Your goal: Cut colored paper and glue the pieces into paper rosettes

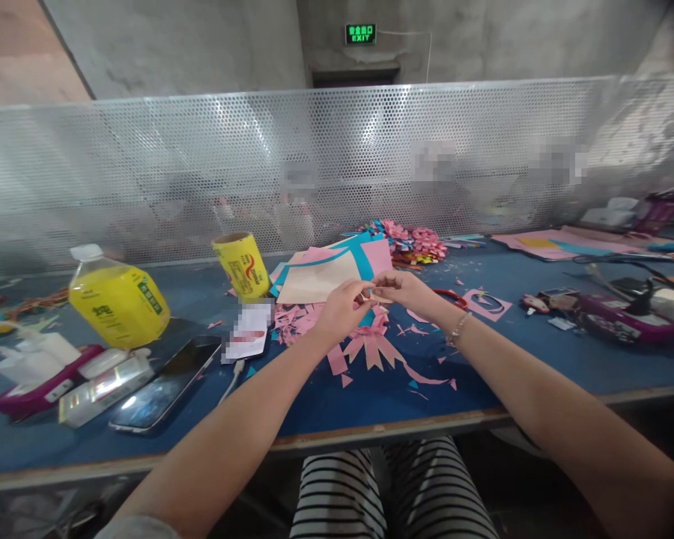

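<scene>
My left hand (345, 308) and my right hand (407, 292) meet fingertip to fingertip over the middle of the table. Both are closed in a pinch around something small and pale, mostly hidden by the fingers. Just below them is a pink paper bow with notched ribbon tails (374, 350); whether the fingers touch it I cannot tell. Loose pink paper scraps (299, 320) lie to the left. Behind the hands rests a stack of cream, pink and blue paper sheets (320, 278).
A yellow cardboard tube (241, 263), a jug of yellow liquid (117, 299) and two phones (165, 385) stand or lie at left. Pink and blue paper flowers (410, 241) are heaped behind. Red-handled scissors (449, 298) lie at right. A perforated metal screen (348, 165) borders the table.
</scene>
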### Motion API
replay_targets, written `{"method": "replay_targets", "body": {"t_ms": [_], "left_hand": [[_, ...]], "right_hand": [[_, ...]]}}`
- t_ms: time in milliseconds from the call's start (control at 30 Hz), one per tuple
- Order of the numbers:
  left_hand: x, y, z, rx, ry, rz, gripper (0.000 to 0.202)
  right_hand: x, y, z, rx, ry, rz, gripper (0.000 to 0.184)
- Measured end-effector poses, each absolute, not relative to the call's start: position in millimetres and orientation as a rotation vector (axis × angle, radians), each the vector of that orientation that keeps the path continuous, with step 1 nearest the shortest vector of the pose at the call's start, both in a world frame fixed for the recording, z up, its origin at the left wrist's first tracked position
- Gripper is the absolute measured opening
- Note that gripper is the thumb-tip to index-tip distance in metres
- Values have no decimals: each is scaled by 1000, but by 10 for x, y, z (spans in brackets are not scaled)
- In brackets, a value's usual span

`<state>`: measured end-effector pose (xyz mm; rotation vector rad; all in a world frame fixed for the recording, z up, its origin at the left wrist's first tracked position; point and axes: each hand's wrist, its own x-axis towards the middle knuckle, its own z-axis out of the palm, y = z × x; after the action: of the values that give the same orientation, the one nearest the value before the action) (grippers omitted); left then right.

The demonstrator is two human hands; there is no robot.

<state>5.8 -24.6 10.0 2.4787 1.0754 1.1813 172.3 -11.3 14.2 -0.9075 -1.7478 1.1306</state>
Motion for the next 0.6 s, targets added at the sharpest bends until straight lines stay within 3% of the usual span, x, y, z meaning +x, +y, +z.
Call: {"method": "replay_targets", "body": {"t_ms": [600], "left_hand": [[29,-205,78,2668,1081,1267,19]], "right_hand": [[1739,-90,149,-965,-1681,1170,23]]}}
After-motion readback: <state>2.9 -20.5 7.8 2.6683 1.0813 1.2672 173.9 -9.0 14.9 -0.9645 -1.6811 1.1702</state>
